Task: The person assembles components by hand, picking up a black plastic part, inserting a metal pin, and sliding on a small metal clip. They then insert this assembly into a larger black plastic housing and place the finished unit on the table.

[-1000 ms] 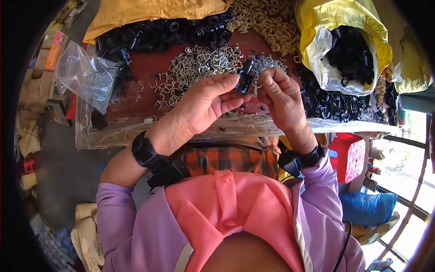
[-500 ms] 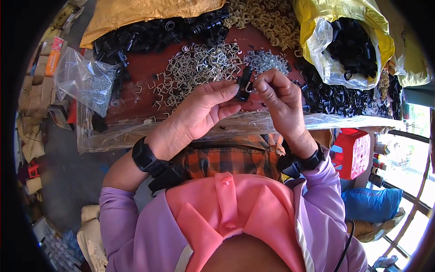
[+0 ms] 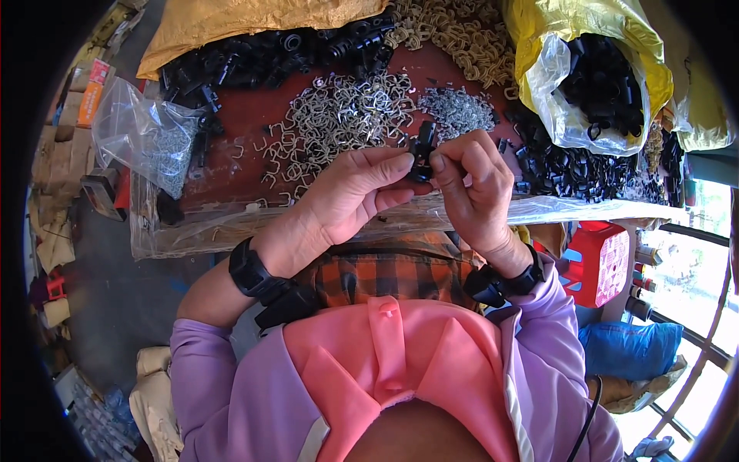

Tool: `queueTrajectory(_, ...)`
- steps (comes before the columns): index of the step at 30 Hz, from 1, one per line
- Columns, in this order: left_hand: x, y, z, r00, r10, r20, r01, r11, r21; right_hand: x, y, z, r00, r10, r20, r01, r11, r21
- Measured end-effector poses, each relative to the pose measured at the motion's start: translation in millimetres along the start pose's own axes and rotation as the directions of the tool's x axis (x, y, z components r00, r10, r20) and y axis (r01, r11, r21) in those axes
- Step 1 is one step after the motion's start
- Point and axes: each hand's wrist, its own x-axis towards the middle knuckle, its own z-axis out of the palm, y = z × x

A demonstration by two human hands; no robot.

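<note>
Between the thumb and fingers of my left hand (image 3: 362, 185) is a small black plastic part (image 3: 423, 146), held upright over the near edge of the table. My right hand (image 3: 481, 181) is closed in a pinch against the right side of that part. Whatever sits between its thumb and forefinger is hidden. Just beyond my hands lies a heap of bent silver metal hooks (image 3: 339, 115). To its right is a smaller pile of tiny shiny metal pieces (image 3: 458, 109).
Black plastic parts spill from an orange sack (image 3: 262, 19) at the back left. A yellow sack (image 3: 654, 54) holds more, beside a black pile (image 3: 570, 169). Tan rings (image 3: 469, 38) lie behind. A clear bag (image 3: 146, 131) rests left; a red stool (image 3: 600, 266) stands right.
My right hand has come up against the black part, which has turned and shifted slightly right. The metal hook seen earlier at my right fingertips is now hidden.
</note>
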Motion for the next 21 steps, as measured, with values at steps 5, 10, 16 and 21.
queueTrajectory(5,0,-1,-3,1.0,0.015,-0.011,-0.016,1.0,-0.026,-2,7,6,0.994,-0.104,-0.027,0.101,0.991,-0.084)
queueTrajectory(10,0,-3,-4,0.997,0.009,-0.074,-0.008,1.0,0.023,-5,9,8,0.985,-0.166,0.038,0.17,0.965,-0.201)
queueTrajectory(16,-6,-5,-9,0.996,-0.019,-0.088,0.028,0.994,0.105,-2,8,2,0.862,0.37,0.346,-0.47,0.839,0.275)
queueTrajectory(21,-6,-3,-20,0.994,-0.058,-0.094,0.064,0.996,0.065,6,25,8,0.76,0.37,0.534,-0.603,0.707,0.368)
